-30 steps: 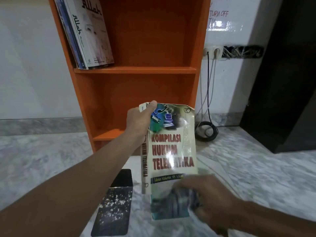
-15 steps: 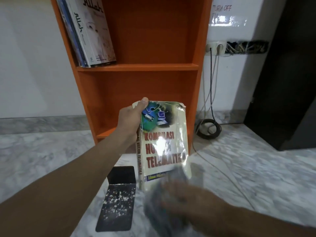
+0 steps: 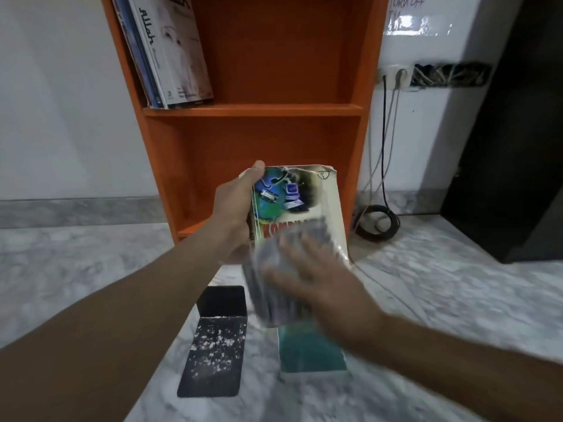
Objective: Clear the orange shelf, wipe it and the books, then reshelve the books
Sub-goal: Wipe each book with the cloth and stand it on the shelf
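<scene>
My left hand [image 3: 234,208] grips a cream paperback [image 3: 323,193] by its spine and holds it upright in front of the orange shelf [image 3: 253,110]. The cover has a globe picture and red title letters. My right hand [image 3: 320,284] holds a bunched grey cloth [image 3: 259,284] against the lower half of the cover; both are motion-blurred. A teal book [image 3: 310,351] lies flat on the marble floor below the hands. Several thin white and blue books [image 3: 176,56] lean against the left wall of the upper shelf compartment. The lower compartment holds nothing.
A black metal bookend [image 3: 216,354], speckled white, lies on the floor left of the teal book. Cables run from a wall socket [image 3: 396,76] to a black coil [image 3: 377,223] right of the shelf. A dark cabinet [image 3: 518,147] stands far right.
My right hand has swept the cloth up the cover, from the book's bottom edge to over the title. The teal book on the floor is now uncovered.
</scene>
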Motion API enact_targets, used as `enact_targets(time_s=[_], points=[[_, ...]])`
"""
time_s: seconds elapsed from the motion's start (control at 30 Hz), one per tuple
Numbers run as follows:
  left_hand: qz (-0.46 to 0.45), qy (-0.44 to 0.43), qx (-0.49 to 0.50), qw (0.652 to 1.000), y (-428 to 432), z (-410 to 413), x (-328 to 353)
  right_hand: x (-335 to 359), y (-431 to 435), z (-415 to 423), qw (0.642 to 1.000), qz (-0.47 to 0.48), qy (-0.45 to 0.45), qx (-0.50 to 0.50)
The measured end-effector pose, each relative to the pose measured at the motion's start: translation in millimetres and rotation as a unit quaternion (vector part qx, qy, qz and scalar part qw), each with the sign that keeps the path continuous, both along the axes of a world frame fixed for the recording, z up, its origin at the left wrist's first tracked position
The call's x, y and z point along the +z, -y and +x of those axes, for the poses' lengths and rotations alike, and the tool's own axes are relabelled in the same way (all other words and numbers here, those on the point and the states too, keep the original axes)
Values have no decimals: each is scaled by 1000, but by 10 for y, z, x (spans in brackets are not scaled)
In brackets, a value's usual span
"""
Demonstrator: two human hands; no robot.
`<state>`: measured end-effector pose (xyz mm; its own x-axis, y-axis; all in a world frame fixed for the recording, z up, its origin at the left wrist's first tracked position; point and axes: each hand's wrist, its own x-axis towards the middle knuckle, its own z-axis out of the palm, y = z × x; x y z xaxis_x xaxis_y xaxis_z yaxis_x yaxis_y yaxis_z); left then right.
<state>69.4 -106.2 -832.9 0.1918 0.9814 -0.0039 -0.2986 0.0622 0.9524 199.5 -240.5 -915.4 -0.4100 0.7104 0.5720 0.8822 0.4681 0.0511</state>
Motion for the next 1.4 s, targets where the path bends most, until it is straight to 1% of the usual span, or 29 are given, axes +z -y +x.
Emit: enact_targets(time_s=[0.03, 0.07, 0.1, 0.13, 0.17, 0.23, 0.3, 0.33, 0.4, 0.43, 0.5, 0.57, 0.63, 0.67, 0.7, 0.73, 0.77, 0.83, 0.9, 0.93, 0.97, 1.03, 1.1, 1.13, 1.2, 1.27, 1.3, 1.33, 1.4], points=[[-3, 1, 5, 1000, -18, -51, -6, -197, 211, 36, 996, -32, 68, 56], [0, -2, 9, 1000, -42, -97, -20, -327, 374, 109, 984, -79, 113, 117], [4, -5, 14, 1000, -57, -139, -36, -350, 480, 182, 972, -122, 121, 162], [8, -10, 20, 1000, -77, -174, -54, -285, 521, 233, 968, -138, 102, 182], [10, -12, 22, 1000, -85, -197, -64, -136, 517, 246, 977, -109, 66, 172], [12, -20, 22, 999, -105, -213, -96, 245, 371, 244, 993, -35, -15, 109], [17, -29, 10, 999, -103, -195, -117, 667, 61, 245, 992, 33, -115, 29], [18, -25, 1, 1000, -104, -177, -124, 858, -130, 260, 989, 52, -140, -14], [15, -11, -13, 1000, -83, -118, -112, 1048, -466, 272, 989, 57, -112, -81], [19, -6, -16, 1000, -59, -83, -95, 989, -566, 270, 990, 49, -88, -102], [31, 1, -8, 999, -44, -39, -67, 545, -543, 255, 993, 2, -48, -107], [31, 9, 7, 999, -70, -46, -61, -44, -183, 219, 996, -73, -21, -50], [38, 2, 17, 999, -113, -102, -85, -447, 265, 291, 983, -177, 52, 21], [39, -7, 21, 999, -145, -142, -109, -528, 432, 353, 974, -207, 86, 46], [39, -15, 24, 999, -164, -166, -130, -542, 526, 426, 971, -204, 105, 73], [36, -24, 25, 999, -185, -181, -161, -480, 566, 477, 974, -182, 104, 80], [35, -29, 22, 999, -196, -188, -189, -324, 565, 470, 982, -163, 70, 68], [27, -25, 6, 999, -180, -170, -231, 71, 409, 405, 997, -73, -4, 40], [17, -22, -8, 1000, -156, -133, -243, 521, 99, 353, 994, 0, -105, -15], [15, -16, -18, 1000, -141, -109, -231, 669, -110, 363, 990, 18, -132, -53], [14, -7, -30, 999, -120, -76, -213, 767, -291, 363, 987, 13, -138, -86], [10, 10, -42, 999, -81, -18, -168, 719, -583, 343, 985, -18, -108, -130], [9, 18, -29, 999, -55, 6, -136, 408, -602, 286, 985, -68, -66, -142], [6, 20, -22, 1000, -64, -2, -130, 180, -486, 269, 988, -80, -48, -127], [6, 14, -3, 1000, -131, -40, -160, -300, -110, 237, 996, -70, 1, -48], [27, -16, 14, 999, -196, -85, -209, -688, 187, 281, 991, -113, 62, 44], [34, -29, 17, 999, -231, -104, -241, -802, 275, 305, 982, -159, 84, 62], [34, -36, 19, 999, -259, -118, -268, -849, 300, 318, 965, -245, 77, 48], [25, -36, 16, 999, -320, -118, -336, -911, 258, 336, 928, -370, 37, 31]])
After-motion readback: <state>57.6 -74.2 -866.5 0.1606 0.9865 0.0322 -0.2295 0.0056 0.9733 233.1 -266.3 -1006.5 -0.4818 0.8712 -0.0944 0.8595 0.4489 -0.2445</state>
